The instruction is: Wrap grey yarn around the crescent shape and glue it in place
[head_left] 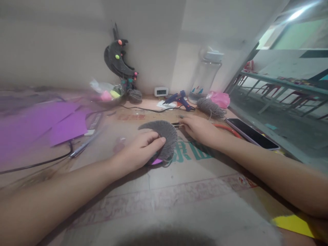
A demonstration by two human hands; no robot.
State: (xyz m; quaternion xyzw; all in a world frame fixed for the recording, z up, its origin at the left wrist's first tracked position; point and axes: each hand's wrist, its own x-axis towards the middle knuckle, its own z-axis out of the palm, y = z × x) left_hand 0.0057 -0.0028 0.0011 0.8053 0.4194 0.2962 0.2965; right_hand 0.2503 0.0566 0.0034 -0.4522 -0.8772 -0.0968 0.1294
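A crescent wrapped in grey yarn (164,135) lies on the cardboard-covered desk (179,188); a bit of purple shows at its lower tip. My left hand (139,150) grips its lower part, thumb pressed on the yarn. My right hand (200,130) rests on the desk just right of the crescent, fingers curled over a small dark tool whose metal tip (176,125) pokes out toward the crescent. Red-orange handles (227,129) show behind that hand.
A finished dark crescent with coloured pompoms (118,58) leans on the wall. Also on the desk: blue glue gun (179,99), grey yarn bundle (211,107), water bottle (206,75), small clock (161,91), phone (251,134), purple sheets (58,126), black cable (38,164), yellow sheet (294,223).
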